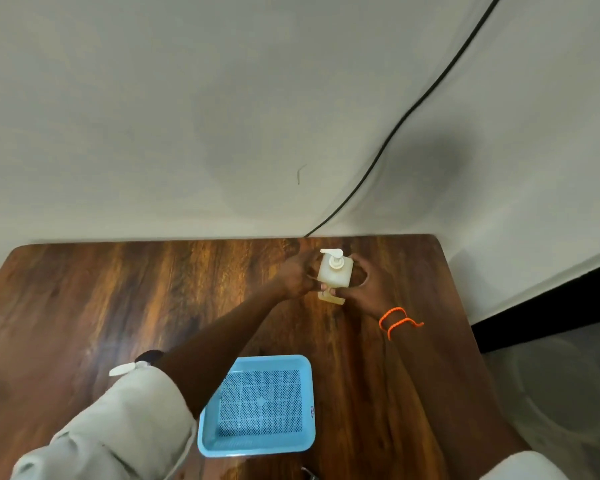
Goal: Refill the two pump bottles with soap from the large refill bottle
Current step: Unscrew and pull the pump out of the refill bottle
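A pale, translucent pump bottle (333, 273) with a white pump head stands at the far right of the wooden table (118, 306). My left hand (295, 277) grips its left side and my right hand (364, 282) wraps its right side, thumb across the front. Yellowish soap shows in its base below my fingers. A second pump bottle (142, 362) shows only its white nozzle and dark top beside my left elbow, mostly hidden by my sleeve. The large refill bottle is not visible.
A light blue perforated tray (257, 445) lies near the table's front edge, between my forearms. A black cable (413, 109) runs down the white wall to the table's back edge. The table's right edge drops to a grey floor.
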